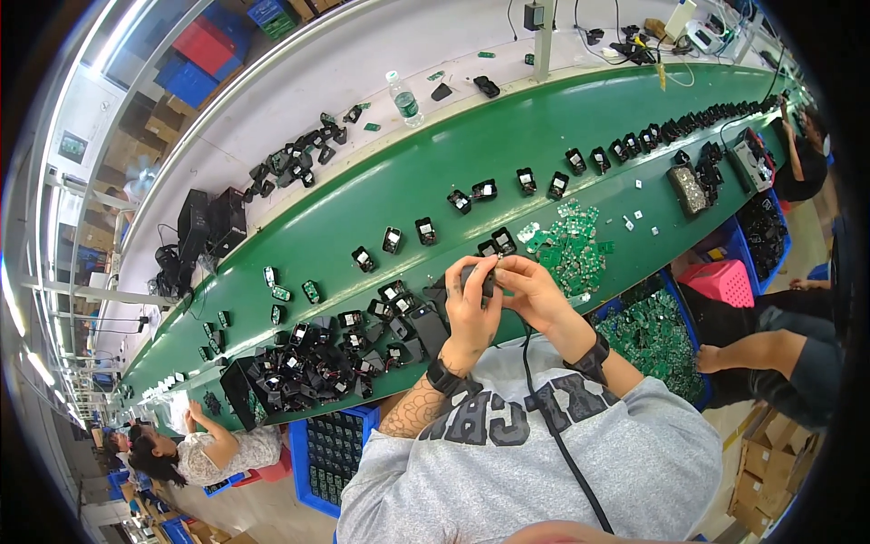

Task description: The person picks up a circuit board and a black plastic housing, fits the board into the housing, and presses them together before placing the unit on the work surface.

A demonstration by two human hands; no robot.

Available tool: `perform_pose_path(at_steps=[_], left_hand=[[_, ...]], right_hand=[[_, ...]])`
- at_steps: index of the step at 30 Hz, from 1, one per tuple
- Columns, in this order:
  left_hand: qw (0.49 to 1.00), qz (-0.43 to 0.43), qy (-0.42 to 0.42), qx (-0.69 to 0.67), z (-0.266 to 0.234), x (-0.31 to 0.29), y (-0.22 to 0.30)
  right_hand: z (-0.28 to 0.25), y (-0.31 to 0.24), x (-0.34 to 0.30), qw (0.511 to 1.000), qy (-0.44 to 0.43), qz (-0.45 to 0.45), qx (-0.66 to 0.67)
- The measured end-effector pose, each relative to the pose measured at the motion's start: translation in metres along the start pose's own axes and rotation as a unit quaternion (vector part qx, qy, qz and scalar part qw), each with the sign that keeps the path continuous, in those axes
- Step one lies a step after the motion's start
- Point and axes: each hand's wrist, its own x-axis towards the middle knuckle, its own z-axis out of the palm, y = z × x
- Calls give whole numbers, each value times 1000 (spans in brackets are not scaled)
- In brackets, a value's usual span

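Left hand (472, 313) and right hand (538, 295) pinch a black case (488, 284), seemingly unfinished. Other cases (391, 241) line the belt (362, 204); plenty of loose boards (573, 251) seem left.

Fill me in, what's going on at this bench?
The person's left hand holds a small dark housing; the right hand is close against it, its grip unclear. Both are over the green work surface, heaped black housings to the left and loose green circuit boards to the right.
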Motion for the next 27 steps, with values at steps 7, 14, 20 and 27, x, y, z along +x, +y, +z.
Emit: perform_pose_path(at_steps=[7,14,20,27], left_hand=[[803,-391,-78,-442,-6,3,-12],[716,-485,-177,-470,-35,-3,-29],[712,-448,-234,-487,-43,-7,-40],[685,-439,-239,-529,-39,2,-41]], right_hand=[[4,-33,3,860,-10,-324,-394],[-14,-36,5,688,-184,-347,-610],[-17,-19,1,669,-105,-415,-608],[-19,-16,1,740,-70,-437,-507]])
